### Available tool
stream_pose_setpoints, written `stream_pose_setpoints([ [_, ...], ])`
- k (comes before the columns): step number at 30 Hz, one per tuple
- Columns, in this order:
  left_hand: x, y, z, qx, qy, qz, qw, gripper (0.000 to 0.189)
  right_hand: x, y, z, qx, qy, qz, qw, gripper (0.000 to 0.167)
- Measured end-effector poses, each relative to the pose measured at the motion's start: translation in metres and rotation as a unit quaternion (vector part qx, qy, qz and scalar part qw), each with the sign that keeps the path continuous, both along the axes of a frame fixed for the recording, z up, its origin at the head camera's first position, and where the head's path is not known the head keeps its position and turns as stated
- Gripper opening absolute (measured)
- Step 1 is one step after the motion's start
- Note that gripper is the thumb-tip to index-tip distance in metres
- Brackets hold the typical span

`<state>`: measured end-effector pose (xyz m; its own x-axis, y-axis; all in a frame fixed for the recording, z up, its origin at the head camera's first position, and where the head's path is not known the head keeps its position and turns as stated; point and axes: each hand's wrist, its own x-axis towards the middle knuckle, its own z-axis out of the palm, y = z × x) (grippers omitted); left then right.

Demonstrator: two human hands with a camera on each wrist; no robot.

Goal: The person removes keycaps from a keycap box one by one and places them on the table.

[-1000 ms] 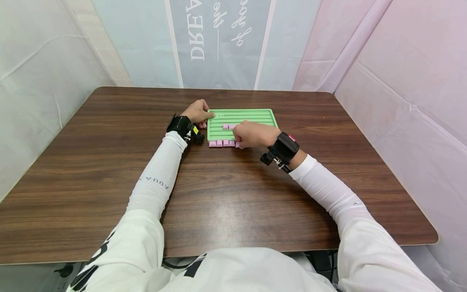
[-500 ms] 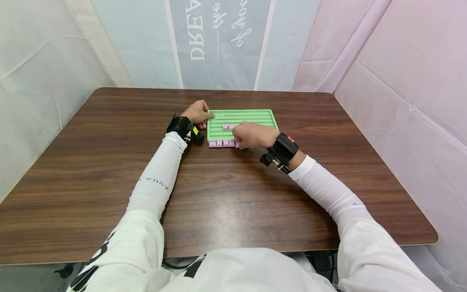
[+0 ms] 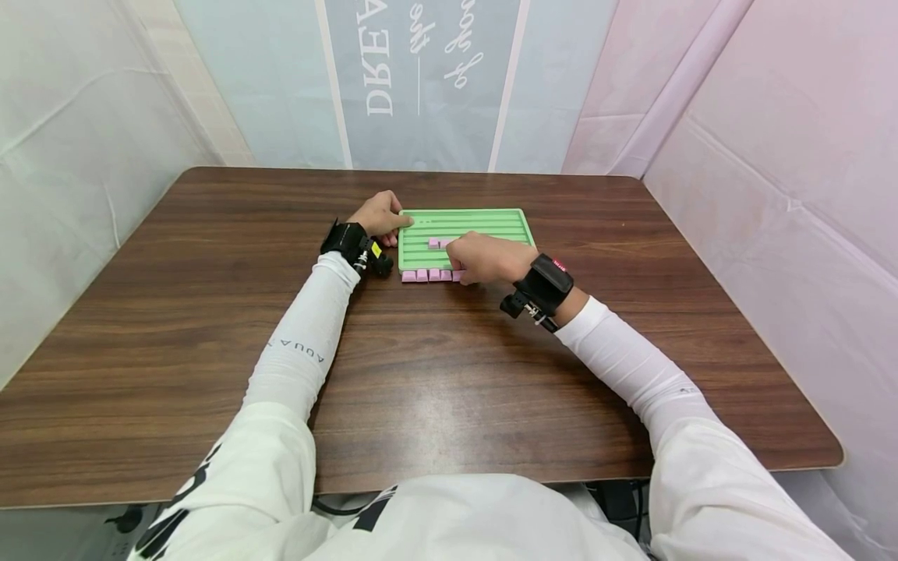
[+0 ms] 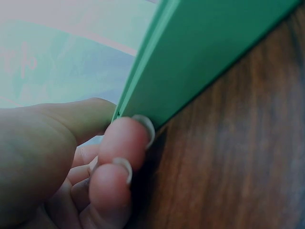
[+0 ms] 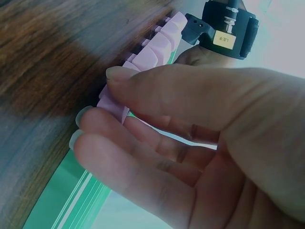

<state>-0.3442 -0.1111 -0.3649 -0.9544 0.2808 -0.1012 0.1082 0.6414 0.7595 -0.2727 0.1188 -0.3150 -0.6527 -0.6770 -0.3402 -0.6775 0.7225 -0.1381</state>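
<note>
A green ridged tray (image 3: 484, 220) lies toward the back of the table in the head view. My left hand (image 3: 376, 216) grips its left edge, thumb on top and curled fingertips against the tray's side (image 4: 176, 67) in the left wrist view. A row of pink keycaps (image 3: 422, 276) runs along the tray's near edge. At the right end of that row, my right hand (image 3: 489, 259) pinches a pink keycap (image 5: 112, 106) between thumb and finger. More pink keycaps (image 3: 433, 243) sit on a ridge of the tray, partly hidden behind the right hand.
The brown wood-grain table (image 3: 449, 374) stretches out around the tray. Pale cloth walls (image 3: 779, 202) close in the sides, and a printed blue-grey curtain (image 3: 435, 132) hangs behind the back edge. Each wrist carries a black camera strap (image 3: 546, 286).
</note>
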Motion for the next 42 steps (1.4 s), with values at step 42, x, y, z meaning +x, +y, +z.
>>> stream_pose_setpoints([
  [42,-0.001,0.0,-0.001,0.004,-0.006,0.002,1.0,0.032,-0.005,0.021,0.025,-0.032,0.034,0.0,0.9989,0.038],
])
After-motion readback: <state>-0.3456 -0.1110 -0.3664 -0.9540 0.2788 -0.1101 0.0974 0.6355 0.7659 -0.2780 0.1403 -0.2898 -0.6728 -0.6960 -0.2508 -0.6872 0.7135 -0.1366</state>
